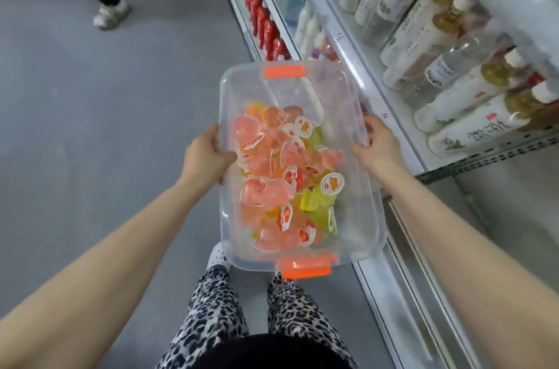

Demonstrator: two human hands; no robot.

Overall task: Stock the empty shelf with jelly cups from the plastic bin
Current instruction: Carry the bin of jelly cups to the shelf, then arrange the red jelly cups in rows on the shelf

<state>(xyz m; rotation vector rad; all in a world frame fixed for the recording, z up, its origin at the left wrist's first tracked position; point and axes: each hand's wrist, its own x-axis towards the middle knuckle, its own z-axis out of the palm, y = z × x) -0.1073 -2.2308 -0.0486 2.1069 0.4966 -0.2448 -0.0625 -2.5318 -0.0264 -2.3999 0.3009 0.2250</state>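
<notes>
Shelves of white-labelled bottles [472, 123] fill the right of the frame, with red bottles [266, 27] at upper centre. A second person's feet [112, 13] stand at upper left. The clear plastic bin [357, 114] is held mid-frame, just beside the shelf edge. Its long axis runs from top to bottom of the frame, with an orange latch [286, 71] at each end. The left hand [205, 154] grips its left rim and the right hand [379, 138] its right rim. Jelly cups [281, 175] lie heaped inside.
</notes>
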